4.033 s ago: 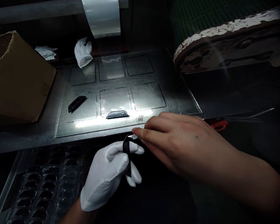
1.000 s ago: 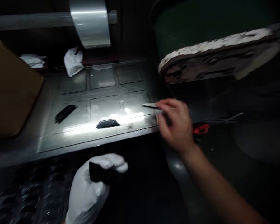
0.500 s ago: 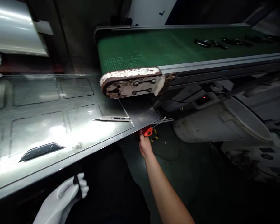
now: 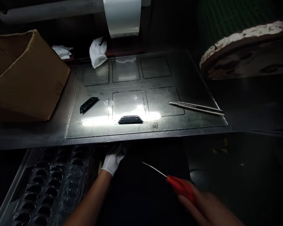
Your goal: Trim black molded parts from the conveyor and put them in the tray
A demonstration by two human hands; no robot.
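Steel worktable (image 4: 37, 138) spans the view, with a clear panel (image 4: 193, 84) laid flat on it. Cardboard box (image 4: 25, 75) sits at the far left of the table, open side up. Clear blister tray (image 4: 49, 185) lies below the table's front edge, left side. Metal tweezers (image 4: 196, 107) rest on the panel's right side. Two small black parts on the panel: one at the front centre (image 4: 130, 119), one further left (image 4: 88, 104). Left hand (image 4: 113, 158), in a white glove, reaches under the table edge; grip cannot be told. Right hand (image 4: 209, 207), bare and blurred, grasps a red-handled pick (image 4: 176, 184), its thin metal tip pointing up-left, below the table's front edge.
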